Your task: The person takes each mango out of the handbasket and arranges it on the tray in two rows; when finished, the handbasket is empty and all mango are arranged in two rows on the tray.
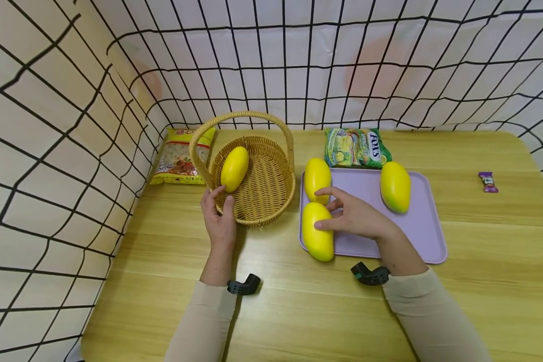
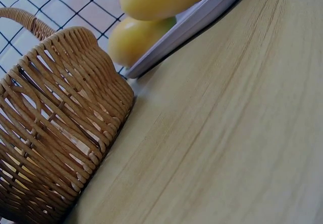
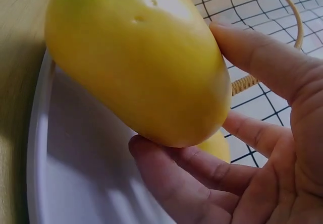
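Right hand [image 1: 355,216] grips mango [image 1: 317,231] at tray [image 1: 423,231] edge.

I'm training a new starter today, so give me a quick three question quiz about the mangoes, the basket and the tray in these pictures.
1. True or false: the right hand grips a mango at the near left edge of the purple tray.
2. How many mangoes are in view in the head picture, and how many lie in the wicker basket?
3. What does the left hand hold? A: the basket's handle. B: the basket's near rim. C: the green snack bag.

Key:
1. True.
2. Four; one in the basket.
3. B.
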Demonstrator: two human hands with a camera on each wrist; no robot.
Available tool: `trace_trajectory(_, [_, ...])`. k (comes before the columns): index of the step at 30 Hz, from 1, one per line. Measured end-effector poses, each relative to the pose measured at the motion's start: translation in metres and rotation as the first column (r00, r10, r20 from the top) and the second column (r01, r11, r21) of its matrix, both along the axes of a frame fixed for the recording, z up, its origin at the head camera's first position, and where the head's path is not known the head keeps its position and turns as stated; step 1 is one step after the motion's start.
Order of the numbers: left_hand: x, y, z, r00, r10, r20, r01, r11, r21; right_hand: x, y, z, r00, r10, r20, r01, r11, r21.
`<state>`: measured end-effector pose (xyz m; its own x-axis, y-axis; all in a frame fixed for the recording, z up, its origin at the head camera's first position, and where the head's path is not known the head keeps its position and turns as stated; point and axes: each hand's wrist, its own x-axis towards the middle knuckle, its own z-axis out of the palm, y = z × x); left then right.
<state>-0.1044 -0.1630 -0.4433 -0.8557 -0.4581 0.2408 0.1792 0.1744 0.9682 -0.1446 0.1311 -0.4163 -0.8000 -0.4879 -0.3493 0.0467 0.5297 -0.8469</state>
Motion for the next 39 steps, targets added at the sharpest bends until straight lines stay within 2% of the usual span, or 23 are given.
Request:
trace_trajectory(9, [-0.001, -0.001, -0.001, 1.0, 0.003, -0.016, -0.003, 1.0, -0.006, -0.001, -0.004, -0.001, 1.0, -0.027, -0.004, 0.027, 0.999, 0.031])
trace_trajectory(16, [0.0, 0.0, 0.001, 1.0, 0.004, -0.01, -0.004, 1.0, -0.009, -0.002, -0.004, -0.004, 0.999, -0.038, 0.028, 0.037, 0.999, 0.018])
trace_trajectory(24, [-0.001, 0.0, 0.001, 1.0, 0.005, -0.012, -0.005, 1.0, -0.008, -0.004, -0.005, -0.008, 0.998, -0.048, 0.026, 0.048, 0.999, 0.008])
trace_trajectory(39, [-0.001, -0.001, -0.002, 0.999, -0.015, -0.032, 0.015, 1.0, -0.002, -0.005, -0.007, -0.013, 0.998, -0.013, -0.06, 0.015, 0.999, 0.031])
